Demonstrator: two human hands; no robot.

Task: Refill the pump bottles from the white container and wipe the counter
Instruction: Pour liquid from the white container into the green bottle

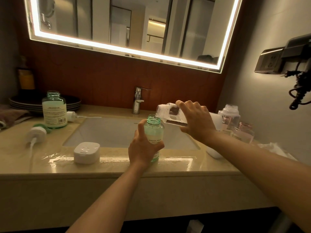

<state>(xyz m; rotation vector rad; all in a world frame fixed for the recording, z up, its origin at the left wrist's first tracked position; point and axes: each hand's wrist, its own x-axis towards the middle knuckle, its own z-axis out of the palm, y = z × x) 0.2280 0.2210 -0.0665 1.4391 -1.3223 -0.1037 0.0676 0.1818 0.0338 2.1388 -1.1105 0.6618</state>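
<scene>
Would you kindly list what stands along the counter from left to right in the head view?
Loose pump head → open green bottle → white box → held green bottle → tilted clear container → tall pinkish bottle → short pink bottle.

Shows a light-rimmed mirror [134, 22] on a reddish wood-panelled wall [101, 76] above and beyond the left hand [143, 148], a beige stone counter [117, 167] beneath it, and a grey wall [269, 31] out past the right hand [196, 121].

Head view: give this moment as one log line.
pouring; left hand holds green bottle; right hand tilts clear container at its mouth
</scene>
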